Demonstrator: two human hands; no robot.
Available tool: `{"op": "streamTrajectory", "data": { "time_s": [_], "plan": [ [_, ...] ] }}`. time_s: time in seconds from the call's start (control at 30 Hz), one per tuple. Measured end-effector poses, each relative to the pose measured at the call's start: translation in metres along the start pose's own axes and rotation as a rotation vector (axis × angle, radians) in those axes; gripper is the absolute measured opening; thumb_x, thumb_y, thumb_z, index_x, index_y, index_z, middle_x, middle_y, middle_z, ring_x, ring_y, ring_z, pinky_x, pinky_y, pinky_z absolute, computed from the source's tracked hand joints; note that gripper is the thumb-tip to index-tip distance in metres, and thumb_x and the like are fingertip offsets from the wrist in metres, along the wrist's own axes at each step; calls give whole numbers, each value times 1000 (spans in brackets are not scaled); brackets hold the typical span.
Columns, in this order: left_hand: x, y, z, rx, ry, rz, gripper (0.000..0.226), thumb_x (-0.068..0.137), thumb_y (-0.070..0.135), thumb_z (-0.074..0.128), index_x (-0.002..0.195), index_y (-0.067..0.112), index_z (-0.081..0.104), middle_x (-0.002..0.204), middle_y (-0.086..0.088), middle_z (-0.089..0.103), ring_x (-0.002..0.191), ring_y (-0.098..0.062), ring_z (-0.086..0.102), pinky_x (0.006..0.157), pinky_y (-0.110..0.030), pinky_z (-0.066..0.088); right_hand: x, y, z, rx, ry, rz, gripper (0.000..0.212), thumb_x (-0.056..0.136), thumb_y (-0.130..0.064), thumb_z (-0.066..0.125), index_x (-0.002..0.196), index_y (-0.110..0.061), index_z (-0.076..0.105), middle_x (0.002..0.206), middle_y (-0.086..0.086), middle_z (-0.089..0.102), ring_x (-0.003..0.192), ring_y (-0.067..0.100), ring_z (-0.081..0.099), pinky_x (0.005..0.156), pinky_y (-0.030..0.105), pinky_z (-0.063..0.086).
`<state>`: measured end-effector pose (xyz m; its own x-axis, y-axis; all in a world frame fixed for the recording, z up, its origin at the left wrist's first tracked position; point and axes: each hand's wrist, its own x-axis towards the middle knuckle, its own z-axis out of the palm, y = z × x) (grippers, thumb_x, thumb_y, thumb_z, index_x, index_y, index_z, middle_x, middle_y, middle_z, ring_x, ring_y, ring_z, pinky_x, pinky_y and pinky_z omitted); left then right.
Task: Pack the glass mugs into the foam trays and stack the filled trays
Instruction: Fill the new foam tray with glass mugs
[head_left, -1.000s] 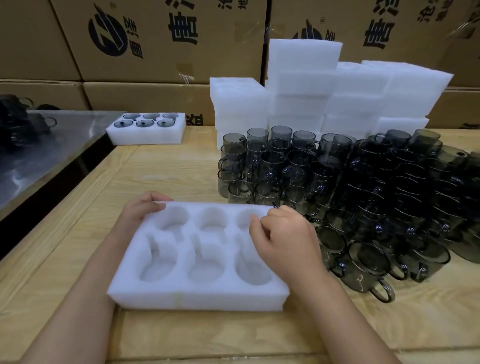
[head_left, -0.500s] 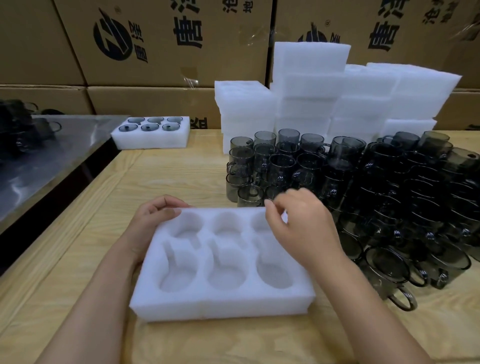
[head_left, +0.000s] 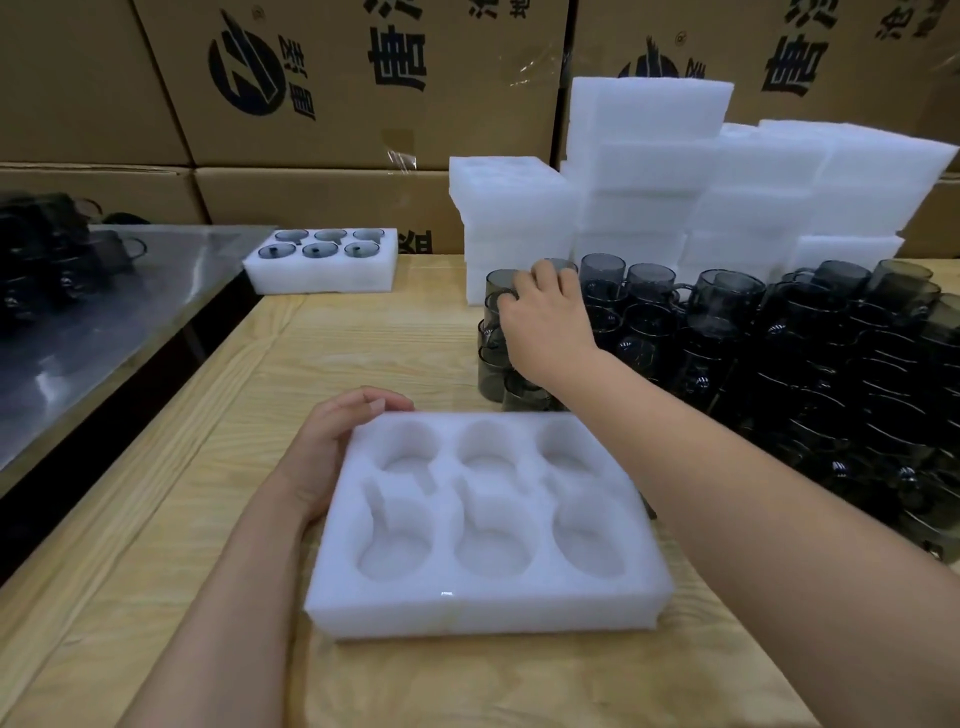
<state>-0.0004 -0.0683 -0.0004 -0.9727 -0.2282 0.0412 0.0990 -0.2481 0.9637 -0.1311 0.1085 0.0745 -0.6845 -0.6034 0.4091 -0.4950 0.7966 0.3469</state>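
We count one empty foam tray (head_left: 483, 608), one filled tray (head_left: 322, 278) holding six mugs (head_left: 317, 250), and loose mugs (head_left: 779, 353) beyond counting.

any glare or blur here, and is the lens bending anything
Head view: streaky glare on the steel table; a glint on the near rim of the empty foam tray; the dark mugs far left are smeared soft; wide-angle bending tilts the cardboard boxes outward near the corners; the right hand on a glass mug looks sharp.

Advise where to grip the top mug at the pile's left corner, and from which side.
Pinch the rim of the mug from above, probably at its left. It stands upright, mouth open, stacked on other mugs. More are packed on its right, and its left wall is free.
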Motion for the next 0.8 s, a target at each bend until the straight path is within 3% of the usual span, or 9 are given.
{"op": "streamTrajectory", "data": {
  "time_s": [0.1,0.2,0.3,0.37,0.47,0.6,0.8],
  "plan": [
    [1,0,-2,-27,1,-14,22,74,15,59,90,2,69,99,-20,69,86,-33,66,78,-41,53,-3,2,1,78,28,-23,30,85,-2,50,114,-7,58,126,12,46,123,32,34,102,42,21],
    [3,1,-3,-65,7,-28,34,76,20,60,105,3,65,107,-22,69,96,-34,66,83,-44,54,-8,-4,-13,304,88,-68,25,90,-6,52,114,-8,59,135,9,42,125,28,33,99,36,30],
    [3,2,-2,-108,-29,-6,51,83,37,55,126,8,55,113,-15,68,105,-32,62,90,-48,50,-22,-18,-37,703,71,-196,16,89,-3,56,102,-5,64,142,12,37,124,27,42,98,39,40],
    [1,5,-1,-157,-81,16,61,78,52,62,127,15,54,111,-10,68,102,-29,64,86,-44,52,-34,-28,-51,810,-37,-340,12,89,-6,59,98,-8,66,149,13,30,131,27,40,104,40,36],
    [0,9,-4,-155,-141,40,96,51,63,83,130,19,51,106,-7,70,97,-24,67,82,-37,55,-48,-39,-56,857,-176,-448,15,88,-5,61,101,-7,67,147,13,38,133,27,39,104,36,33],
    [-4,11,-4,-92,-206,89,93,49,56,86,125,14,52,104,-3,72,97,-21,68,83,-33,55,-53,-38,-58,849,-220,-451,10,88,-4,60,95,-1,66,121,12,61,121,28,49,95,39,37],
    [-4,10,-4,-63,-192,114,92,51,54,85,121,4,54,114,-14,64,113,-33,53,103,-50,36,-49,-38,-63,658,-276,-456,15,91,-9,55,102,-11,65,129,5,52,114,26,50,91,38,41]
  ]
}}
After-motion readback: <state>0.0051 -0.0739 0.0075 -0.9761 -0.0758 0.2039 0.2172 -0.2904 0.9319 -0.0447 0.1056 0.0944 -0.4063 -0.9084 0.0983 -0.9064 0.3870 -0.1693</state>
